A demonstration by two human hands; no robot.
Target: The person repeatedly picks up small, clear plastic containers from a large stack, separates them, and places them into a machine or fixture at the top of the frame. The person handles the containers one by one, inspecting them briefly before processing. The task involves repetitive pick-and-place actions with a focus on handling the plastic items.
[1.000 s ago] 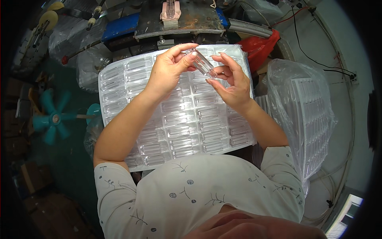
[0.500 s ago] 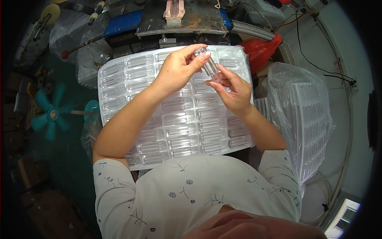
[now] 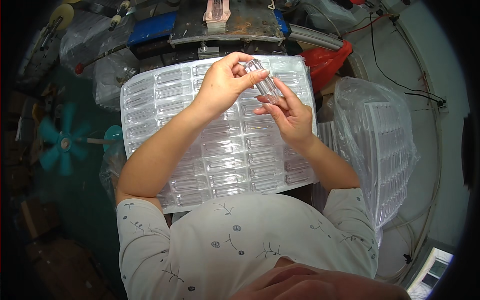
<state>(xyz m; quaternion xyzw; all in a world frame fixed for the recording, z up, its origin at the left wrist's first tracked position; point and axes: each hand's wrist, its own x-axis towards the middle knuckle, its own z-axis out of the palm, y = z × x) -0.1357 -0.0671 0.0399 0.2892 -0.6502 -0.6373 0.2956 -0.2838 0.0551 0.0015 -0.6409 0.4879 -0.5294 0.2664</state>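
A clear, faceted plastic tube [image 3: 263, 82], likely a cosmetic container, is held at a slant above the far part of the white tray [image 3: 131, 145]. My left hand [image 3: 225, 82] pinches its upper end between thumb and fingers. At the lower end, the fingers of my right hand [image 3: 292, 117] close around the tube, the index finger along its side. Beneath both hands the tray carries rows of similar clear pieces [image 3: 227, 177] lying in their slots. Part of the tube is hidden by my left thumb and fingers.
Beyond the tray stands a machine with a dark metal plate [image 3: 250, 22] and a pink fixture [image 3: 217, 12] holding a clear piece. Plastic-wrapped trays [image 3: 392, 160] stand at the right. A red bag [image 3: 327, 62] lies at the far right, and a teal fan [image 3: 64, 142] stands at the left.
The tube has turned slightly between my fingers, and my right fingers have shifted a little around its lower end. Both hands stay in nearly the same place.
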